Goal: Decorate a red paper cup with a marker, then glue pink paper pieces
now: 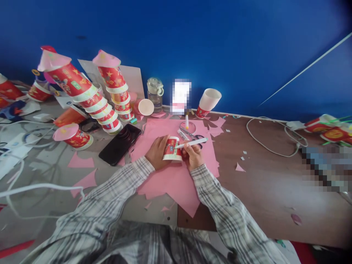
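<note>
My left hand is closed around the left side of a red printed paper cup, which lies on its side with its white rim toward me. Between the fingers of my right hand is a white marker. Its tip points left and meets the cup's printed face or comes very near it. Beneath both hands spreads pink paper. Just beyond the cup lie a pair of scissors, a small tube and another marker.
Towers of stacked red cups with pink cone tops stand at the left. A black phone lies left of the pink paper. Behind are a water bottle and a stack of white cups. A white cable loops at right.
</note>
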Available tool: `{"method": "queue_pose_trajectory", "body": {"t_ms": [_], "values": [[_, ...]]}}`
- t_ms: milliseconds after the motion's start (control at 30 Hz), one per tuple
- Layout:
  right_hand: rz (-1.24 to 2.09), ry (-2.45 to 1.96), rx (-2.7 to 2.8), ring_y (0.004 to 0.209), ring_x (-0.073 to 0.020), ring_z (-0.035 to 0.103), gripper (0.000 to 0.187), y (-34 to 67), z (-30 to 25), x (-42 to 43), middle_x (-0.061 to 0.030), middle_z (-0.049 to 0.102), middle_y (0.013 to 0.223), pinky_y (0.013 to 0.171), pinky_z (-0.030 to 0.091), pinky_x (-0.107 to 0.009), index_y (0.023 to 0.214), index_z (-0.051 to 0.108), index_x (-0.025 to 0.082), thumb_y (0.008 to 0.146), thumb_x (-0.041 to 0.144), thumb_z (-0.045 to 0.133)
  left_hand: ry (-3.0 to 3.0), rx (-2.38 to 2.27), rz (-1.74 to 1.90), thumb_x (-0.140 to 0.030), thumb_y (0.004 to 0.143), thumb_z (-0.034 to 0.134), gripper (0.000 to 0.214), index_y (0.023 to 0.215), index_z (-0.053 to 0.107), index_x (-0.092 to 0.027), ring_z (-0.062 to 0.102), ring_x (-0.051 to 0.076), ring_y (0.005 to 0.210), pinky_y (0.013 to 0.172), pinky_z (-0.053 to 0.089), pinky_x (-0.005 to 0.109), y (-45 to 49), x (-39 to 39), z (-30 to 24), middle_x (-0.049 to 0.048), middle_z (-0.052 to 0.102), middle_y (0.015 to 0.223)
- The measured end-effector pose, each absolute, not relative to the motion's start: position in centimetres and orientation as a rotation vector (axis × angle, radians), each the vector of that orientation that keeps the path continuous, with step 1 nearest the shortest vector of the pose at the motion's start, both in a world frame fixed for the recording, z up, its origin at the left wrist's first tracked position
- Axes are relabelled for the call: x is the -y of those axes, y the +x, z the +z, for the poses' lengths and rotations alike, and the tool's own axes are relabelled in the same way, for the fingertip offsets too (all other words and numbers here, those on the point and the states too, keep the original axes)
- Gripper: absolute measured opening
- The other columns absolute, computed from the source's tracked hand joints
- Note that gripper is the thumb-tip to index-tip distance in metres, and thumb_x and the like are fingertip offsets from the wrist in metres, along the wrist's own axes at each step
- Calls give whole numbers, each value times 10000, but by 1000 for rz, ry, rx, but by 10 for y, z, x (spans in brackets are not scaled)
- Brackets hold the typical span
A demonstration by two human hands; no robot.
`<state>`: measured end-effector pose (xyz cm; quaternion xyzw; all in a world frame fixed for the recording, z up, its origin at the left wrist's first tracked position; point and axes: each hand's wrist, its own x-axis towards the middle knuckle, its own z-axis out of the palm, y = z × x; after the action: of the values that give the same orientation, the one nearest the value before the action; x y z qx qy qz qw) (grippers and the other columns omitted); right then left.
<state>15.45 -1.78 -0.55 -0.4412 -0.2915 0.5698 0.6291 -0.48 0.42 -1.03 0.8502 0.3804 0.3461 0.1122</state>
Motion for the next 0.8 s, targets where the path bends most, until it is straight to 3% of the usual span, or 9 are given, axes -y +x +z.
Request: {"method": "queue_pose_trajectory", "body": {"t_ms": [533, 800], "values": [[1249, -1001, 809, 407, -62, 360, 298, 162, -7, 16, 68, 446, 444, 410, 291, -207, 780, 627, 169, 638, 427, 671, 2489, -1091, 998, -421, 703, 573, 778, 1289, 188, -84, 411, 291, 1079, 928, 362, 495, -4, -3, -10, 204, 431, 1173], [1321, -1001, 712, 361, -55, 345, 326, 162, -4, 15, 77, 435, 415, 359, 252, -193, 752, 604, 168, 601, 444, 692, 2473, -1079, 954, -436, 684, 589, 795, 1286, 211, -80, 403, 285, 1088, 939, 367, 474, -6, -2, -7, 201, 425, 1172]]}}
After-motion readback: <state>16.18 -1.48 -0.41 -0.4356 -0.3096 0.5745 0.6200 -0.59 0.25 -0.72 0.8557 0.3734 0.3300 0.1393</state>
